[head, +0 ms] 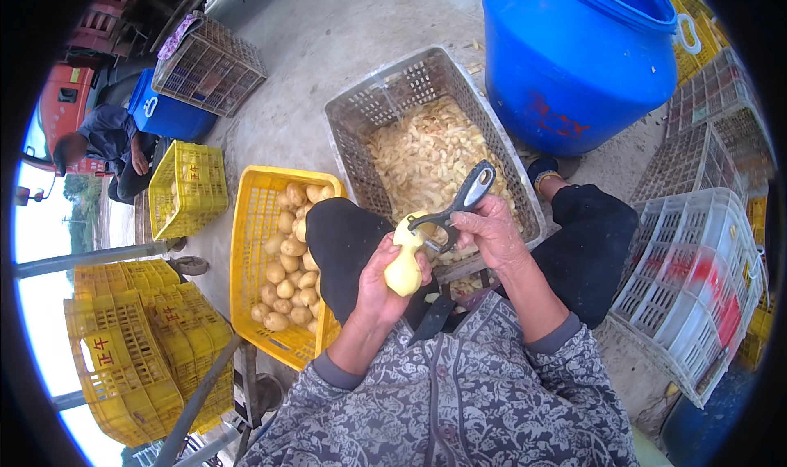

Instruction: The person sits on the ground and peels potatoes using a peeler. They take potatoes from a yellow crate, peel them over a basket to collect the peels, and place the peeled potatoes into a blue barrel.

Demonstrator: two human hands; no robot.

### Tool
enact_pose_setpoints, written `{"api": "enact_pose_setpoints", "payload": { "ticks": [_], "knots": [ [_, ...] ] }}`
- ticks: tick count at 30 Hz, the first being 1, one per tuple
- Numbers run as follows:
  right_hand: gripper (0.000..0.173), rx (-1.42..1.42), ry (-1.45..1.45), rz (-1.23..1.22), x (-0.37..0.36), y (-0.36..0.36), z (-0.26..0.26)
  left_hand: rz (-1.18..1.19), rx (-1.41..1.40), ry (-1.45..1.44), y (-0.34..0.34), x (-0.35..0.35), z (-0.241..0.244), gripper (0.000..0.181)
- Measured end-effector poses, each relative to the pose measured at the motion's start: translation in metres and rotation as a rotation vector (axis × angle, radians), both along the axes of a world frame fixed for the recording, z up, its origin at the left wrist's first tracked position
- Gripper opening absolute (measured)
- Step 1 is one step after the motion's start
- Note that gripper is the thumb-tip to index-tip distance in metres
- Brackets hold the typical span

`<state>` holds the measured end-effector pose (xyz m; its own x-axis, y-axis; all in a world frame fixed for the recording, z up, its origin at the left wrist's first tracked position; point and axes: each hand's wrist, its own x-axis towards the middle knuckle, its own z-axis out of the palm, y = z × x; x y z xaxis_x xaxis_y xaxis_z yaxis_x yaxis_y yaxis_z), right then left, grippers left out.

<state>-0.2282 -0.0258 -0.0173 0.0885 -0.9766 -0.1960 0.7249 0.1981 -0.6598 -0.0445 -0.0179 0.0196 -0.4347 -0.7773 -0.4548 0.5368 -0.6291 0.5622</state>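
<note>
In my left hand is a peeled, pale yellow potato, narrow in its middle. My right hand grips a black and grey vegetable peeler, its blade end close against the potato's right side; whether the blade touches cannot be made out. Below both hands stands a grey plastic crate holding a heap of potato peelings. Left of my knee, a yellow plastic crate contains many brown, unpeeled potatoes.
A large blue plastic barrel stands beyond the peelings crate. White crates are stacked at the right, yellow crates at the lower left. A seated person is at the far left, beside another yellow crate and a smaller blue barrel.
</note>
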Motion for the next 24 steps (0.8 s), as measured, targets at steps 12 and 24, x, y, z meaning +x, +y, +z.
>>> {"api": "enact_pose_setpoints", "payload": {
  "ticks": [12,24],
  "knots": [
    [0.013,0.090,0.564,-0.075,-0.033,-0.012,-0.010,0.029,0.002,-0.043,0.001,0.005,0.004,0.036],
    [0.013,0.027,0.068,-0.018,-0.004,-0.003,-0.008,-0.034,0.200,0.048,0.005,0.000,-0.010,0.029]
  ]
}}
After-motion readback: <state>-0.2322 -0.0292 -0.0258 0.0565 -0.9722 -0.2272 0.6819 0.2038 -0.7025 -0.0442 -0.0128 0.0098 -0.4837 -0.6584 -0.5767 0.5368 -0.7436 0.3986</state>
